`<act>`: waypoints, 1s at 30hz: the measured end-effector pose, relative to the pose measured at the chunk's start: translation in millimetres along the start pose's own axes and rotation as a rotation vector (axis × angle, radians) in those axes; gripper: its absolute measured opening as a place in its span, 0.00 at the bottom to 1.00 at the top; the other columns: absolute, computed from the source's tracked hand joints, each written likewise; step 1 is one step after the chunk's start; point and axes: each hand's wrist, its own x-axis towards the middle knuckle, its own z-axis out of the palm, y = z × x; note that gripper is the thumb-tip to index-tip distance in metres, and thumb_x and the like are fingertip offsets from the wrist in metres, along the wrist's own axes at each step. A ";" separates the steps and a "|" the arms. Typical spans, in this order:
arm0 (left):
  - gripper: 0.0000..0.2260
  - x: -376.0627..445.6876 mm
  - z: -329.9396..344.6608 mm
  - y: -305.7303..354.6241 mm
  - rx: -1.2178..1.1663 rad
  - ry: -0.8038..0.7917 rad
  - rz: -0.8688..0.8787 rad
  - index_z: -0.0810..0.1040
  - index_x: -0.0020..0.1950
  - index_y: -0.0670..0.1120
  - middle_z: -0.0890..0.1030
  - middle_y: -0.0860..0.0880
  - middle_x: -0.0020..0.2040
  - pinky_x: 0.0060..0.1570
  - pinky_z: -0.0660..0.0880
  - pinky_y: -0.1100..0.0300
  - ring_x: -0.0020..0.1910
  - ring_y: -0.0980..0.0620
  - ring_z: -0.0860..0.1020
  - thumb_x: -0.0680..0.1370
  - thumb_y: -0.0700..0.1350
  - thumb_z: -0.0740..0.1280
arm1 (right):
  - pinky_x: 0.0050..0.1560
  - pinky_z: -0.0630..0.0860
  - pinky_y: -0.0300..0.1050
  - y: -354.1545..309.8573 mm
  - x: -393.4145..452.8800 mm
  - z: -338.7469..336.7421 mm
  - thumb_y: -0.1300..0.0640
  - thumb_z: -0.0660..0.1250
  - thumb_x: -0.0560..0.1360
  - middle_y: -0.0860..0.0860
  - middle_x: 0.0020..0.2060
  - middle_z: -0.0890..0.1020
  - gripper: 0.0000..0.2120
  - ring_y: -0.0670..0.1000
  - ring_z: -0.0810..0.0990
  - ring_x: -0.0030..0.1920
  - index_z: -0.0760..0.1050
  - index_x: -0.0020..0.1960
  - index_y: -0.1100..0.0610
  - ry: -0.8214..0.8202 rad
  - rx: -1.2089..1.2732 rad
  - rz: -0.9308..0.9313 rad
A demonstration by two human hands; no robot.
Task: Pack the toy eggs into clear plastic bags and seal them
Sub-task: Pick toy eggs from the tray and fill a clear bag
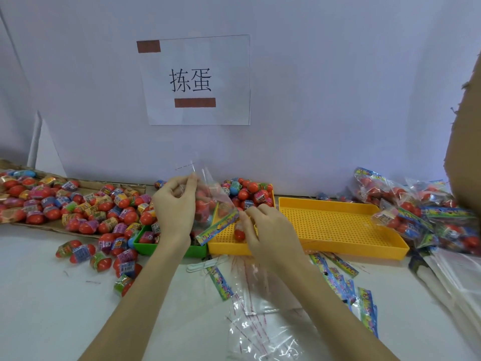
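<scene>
My left hand pinches the open top of a clear plastic bag held upright above the trays. Red toy eggs and a colourful label strip show through it. My right hand grips a red toy egg just beside the bag's lower edge. Loose toy eggs lie heaped at the left. More eggs fill the back of the small yellow tray.
A green tray sits under my left wrist. A large yellow perforated tray lies at right, with sealed packed bags beyond it. Empty clear bags and label strips lie near me. A cardboard box stands far right.
</scene>
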 end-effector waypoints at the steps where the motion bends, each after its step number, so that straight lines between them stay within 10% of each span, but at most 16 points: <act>1: 0.09 -0.7 0.2 0.1 0.008 -0.010 -0.001 0.85 0.49 0.43 0.88 0.52 0.38 0.35 0.81 0.63 0.32 0.55 0.86 0.85 0.46 0.69 | 0.52 0.75 0.46 2.0 0.0 -2.0 0.45 0.55 0.87 0.48 0.49 0.79 0.18 0.49 0.75 0.50 0.80 0.58 0.54 -0.010 0.009 0.013; 8: 0.09 -3.2 3.5 0.3 0.019 -0.104 -0.017 0.85 0.48 0.47 0.89 0.49 0.40 0.36 0.83 0.58 0.36 0.43 0.87 0.84 0.49 0.70 | 0.59 0.74 0.47 10.2 -4.5 2.7 0.46 0.59 0.86 0.47 0.59 0.79 0.17 0.50 0.75 0.60 0.81 0.67 0.49 -0.326 0.067 -0.079; 14: 0.10 -7.9 9.5 -2.8 0.010 -0.223 -0.024 0.85 0.51 0.45 0.89 0.49 0.44 0.37 0.82 0.62 0.36 0.49 0.87 0.86 0.48 0.67 | 0.55 0.75 0.34 22.1 0.8 -3.3 0.52 0.71 0.81 0.46 0.57 0.73 0.11 0.43 0.77 0.52 0.81 0.63 0.47 -0.181 0.305 0.106; 22: 0.12 -28.9 25.7 -1.8 0.013 -0.380 -0.039 0.84 0.54 0.43 0.89 0.47 0.42 0.40 0.83 0.61 0.38 0.49 0.86 0.87 0.48 0.63 | 0.39 0.84 0.46 33.6 6.9 -56.3 0.55 0.69 0.83 0.53 0.52 0.86 0.12 0.52 0.88 0.43 0.77 0.66 0.56 0.291 0.835 0.256; 30: 0.11 -50.7 34.8 2.3 0.109 -0.449 0.005 0.85 0.53 0.47 0.87 0.54 0.41 0.35 0.82 0.58 0.41 0.53 0.85 0.87 0.45 0.64 | 0.31 0.78 0.44 1.4 2.5 -79.4 0.51 0.66 0.83 0.55 0.50 0.87 0.12 0.60 0.88 0.39 0.77 0.60 0.58 0.231 1.158 0.027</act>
